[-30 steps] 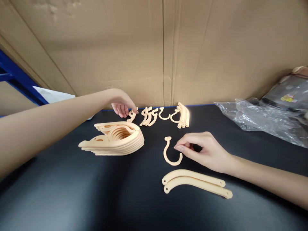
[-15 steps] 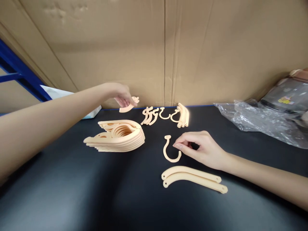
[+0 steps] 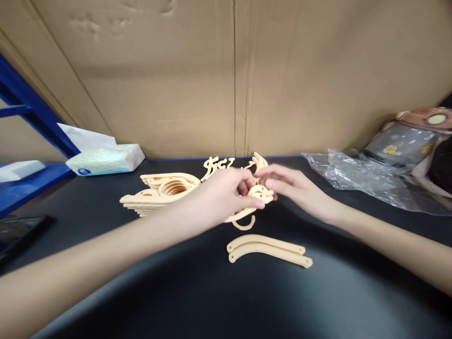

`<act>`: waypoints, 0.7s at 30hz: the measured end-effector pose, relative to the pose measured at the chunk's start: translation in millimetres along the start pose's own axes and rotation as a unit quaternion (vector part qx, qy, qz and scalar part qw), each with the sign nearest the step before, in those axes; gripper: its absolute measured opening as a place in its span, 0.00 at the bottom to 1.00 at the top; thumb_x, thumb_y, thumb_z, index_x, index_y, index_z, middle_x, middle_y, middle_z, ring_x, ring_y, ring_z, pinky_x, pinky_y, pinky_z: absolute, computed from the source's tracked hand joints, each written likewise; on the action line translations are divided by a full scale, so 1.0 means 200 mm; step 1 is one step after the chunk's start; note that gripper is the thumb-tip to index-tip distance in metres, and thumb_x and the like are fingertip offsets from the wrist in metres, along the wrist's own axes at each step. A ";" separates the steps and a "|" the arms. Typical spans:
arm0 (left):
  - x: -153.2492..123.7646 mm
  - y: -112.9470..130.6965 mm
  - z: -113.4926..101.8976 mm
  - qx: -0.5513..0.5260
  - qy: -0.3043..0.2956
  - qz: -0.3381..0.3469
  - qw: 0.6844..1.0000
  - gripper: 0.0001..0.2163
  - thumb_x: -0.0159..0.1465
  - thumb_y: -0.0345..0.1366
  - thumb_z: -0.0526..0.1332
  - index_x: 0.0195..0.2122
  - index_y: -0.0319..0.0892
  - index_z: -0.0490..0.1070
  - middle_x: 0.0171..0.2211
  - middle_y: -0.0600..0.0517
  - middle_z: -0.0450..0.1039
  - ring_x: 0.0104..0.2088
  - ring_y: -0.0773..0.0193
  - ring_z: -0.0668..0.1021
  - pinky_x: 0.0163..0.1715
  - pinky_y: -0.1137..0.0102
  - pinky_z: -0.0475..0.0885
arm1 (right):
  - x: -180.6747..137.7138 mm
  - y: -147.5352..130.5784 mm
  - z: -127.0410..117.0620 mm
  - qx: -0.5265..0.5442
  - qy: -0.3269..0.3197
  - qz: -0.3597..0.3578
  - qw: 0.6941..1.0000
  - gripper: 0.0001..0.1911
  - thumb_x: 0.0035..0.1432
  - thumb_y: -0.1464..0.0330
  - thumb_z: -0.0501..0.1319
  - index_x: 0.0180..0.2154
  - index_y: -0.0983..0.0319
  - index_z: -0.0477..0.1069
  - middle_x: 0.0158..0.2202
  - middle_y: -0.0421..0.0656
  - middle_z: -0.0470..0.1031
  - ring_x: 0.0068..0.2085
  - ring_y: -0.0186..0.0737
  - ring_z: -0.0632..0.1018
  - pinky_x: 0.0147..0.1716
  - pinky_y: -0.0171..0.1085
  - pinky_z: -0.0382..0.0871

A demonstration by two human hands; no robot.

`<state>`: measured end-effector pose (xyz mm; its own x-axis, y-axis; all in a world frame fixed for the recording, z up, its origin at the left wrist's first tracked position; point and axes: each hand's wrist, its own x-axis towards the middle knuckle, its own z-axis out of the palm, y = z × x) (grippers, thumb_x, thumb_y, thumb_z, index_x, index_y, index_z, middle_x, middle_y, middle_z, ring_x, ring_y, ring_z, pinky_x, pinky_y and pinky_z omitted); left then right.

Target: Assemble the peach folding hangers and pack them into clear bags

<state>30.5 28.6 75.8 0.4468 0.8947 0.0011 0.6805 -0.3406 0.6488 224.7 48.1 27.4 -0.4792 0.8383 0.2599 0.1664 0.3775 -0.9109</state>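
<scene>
Near the middle of the table, my left hand (image 3: 229, 193) pinches a beige plastic hanger piece (image 3: 260, 194) with holes at its end. My right hand (image 3: 294, 188) has its fingertips closed round the right end of that piece; part of the grip is hidden. Below them lies a beige hook (image 3: 245, 227), partly covered. Two curved hanger arms (image 3: 268, 249) rest side by side nearer to me. Left of my hands is a stack of folded beige hangers (image 3: 148, 200), partly behind my left wrist.
More small beige pieces (image 3: 212, 165) and upright arms (image 3: 260, 162) lie at the back by the cardboard wall (image 3: 169, 94). A tissue pack (image 3: 109, 160) stands back left. Crumpled clear plastic (image 3: 353, 174) and a clear bag (image 3: 399, 141) are at right.
My left hand has come from the back left to the middle, bringing the hanger piece. My right hand has moved up from beside the hook to meet it. The view has shifted slightly.
</scene>
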 end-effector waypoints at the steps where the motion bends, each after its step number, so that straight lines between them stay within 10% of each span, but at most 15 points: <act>1: -0.02 -0.03 0.04 -0.010 -0.004 -0.002 1.000 0.08 0.57 0.41 0.65 0.29 0.43 0.70 0.22 0.58 0.70 0.22 0.68 0.71 0.21 0.74 0.60 | -0.02 0.00 0.00 -0.016 -0.016 0.006 1.000 0.14 0.59 0.60 0.62 0.43 0.61 0.73 0.36 0.41 0.75 0.35 0.35 0.75 0.34 0.35 0.70; 11: -0.08 -0.14 0.14 -0.125 0.000 0.022 0.992 0.09 0.63 0.43 0.62 0.35 0.43 0.71 0.29 0.56 0.76 0.29 0.65 0.77 0.28 0.74 0.68 | -0.11 -0.01 0.00 -0.104 -0.016 0.039 0.994 0.13 0.56 0.58 0.64 0.36 0.61 0.78 0.29 0.39 0.77 0.30 0.36 0.73 0.33 0.37 0.68; 21: -0.09 -0.32 0.19 -0.012 0.093 0.183 0.979 0.04 0.67 0.33 0.59 0.42 0.43 0.72 0.38 0.55 0.75 0.37 0.69 0.76 0.37 0.75 0.68 | -0.10 0.10 -0.05 -0.137 0.038 0.044 0.989 0.13 0.55 0.58 0.64 0.36 0.60 0.78 0.31 0.40 0.77 0.31 0.37 0.72 0.33 0.39 0.67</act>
<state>1.1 22.5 4.7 0.5434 0.7520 0.3732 0.4802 -0.6430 0.5966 246.7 43.5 7.5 -0.3887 0.8958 0.2156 0.4373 0.3854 -0.8125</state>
